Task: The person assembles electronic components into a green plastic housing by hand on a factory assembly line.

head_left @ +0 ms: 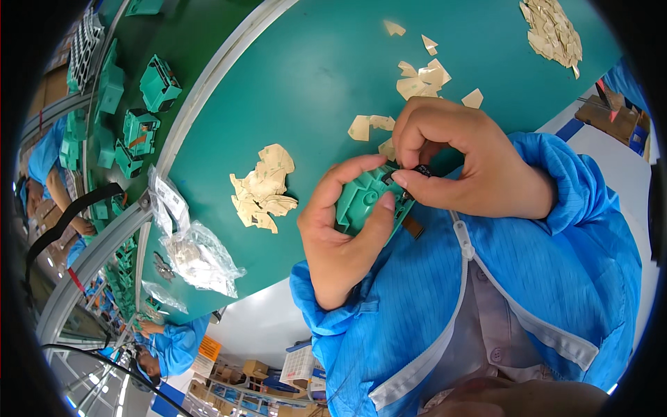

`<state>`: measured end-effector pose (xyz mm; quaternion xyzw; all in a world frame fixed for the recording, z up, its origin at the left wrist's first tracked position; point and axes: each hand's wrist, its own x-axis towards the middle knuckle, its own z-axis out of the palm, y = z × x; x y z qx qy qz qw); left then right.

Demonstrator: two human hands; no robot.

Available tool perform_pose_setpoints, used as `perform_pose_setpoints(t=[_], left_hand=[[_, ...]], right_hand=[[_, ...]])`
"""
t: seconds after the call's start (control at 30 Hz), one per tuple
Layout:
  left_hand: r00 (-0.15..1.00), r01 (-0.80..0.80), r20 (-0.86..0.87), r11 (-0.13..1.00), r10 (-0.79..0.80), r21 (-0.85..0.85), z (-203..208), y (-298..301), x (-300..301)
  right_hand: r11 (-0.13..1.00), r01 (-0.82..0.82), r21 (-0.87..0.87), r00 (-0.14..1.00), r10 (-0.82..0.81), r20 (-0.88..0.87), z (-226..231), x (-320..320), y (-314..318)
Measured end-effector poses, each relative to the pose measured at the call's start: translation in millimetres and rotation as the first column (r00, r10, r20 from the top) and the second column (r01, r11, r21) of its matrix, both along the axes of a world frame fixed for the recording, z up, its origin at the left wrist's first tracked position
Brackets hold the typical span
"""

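Note:
A green plastic housing (pixel 359 201) with moulded ribs rests in my left hand (pixel 342 229), its thumb pressed on the inner face and its fingers round the far side. An orange-brown flat ribbon cable (pixel 414 227) sticks out from the housing's lower right edge. My right hand (pixel 472 160) pinches a small black part (pixel 421 170) between thumb and forefinger at the housing's upper right edge. Whether that part is fixed to the housing I cannot tell, since the fingertips cover much of it.
Cream paper scraps lie in a pile (pixel 264 187) on the green table (pixel 313 62), with another pile (pixel 550 31) far right. Clear plastic bags (pixel 198 257) sit at the left edge. Beyond a metal rail (pixel 208 76), more green housings (pixel 160 83) stand. Other people work at left.

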<state>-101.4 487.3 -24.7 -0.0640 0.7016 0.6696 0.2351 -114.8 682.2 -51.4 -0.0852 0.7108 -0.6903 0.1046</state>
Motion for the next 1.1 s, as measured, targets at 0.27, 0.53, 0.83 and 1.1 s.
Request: perform_pose_setpoints(t=[0.27, 0.53, 0.83, 1.1], left_hand=[[1.000, 0.012, 0.014, 1.000, -0.012, -0.027, -3.4, -0.6, -0.7], [1.000, 0.003, -0.005, 0.999, -0.003, -0.046, -5.5, 1.9, -3.2], [1.000, -0.009, 0.013, 1.000, 0.008, 0.021, -5.2, 2.5, -7.2], [1.000, -0.011, 0.021, 0.995, 0.009, 0.101, -7.6, -2.5, -4.6]], right_hand=[[1.000, -0.019, 0.024, 0.998, 0.018, 0.053, 1.0, -0.8, 1.6], [0.998, -0.048, 0.049, 0.999, 0.047, 0.010, 0.0, -6.3, 2.8], [0.975, -0.220, 0.040, 0.964, 0.211, 0.162, 3.3, -18.0, 11.7], [0.956, -0.225, -0.189, 0.912, 0.275, 0.305, -5.0, -20.0, 13.3]])
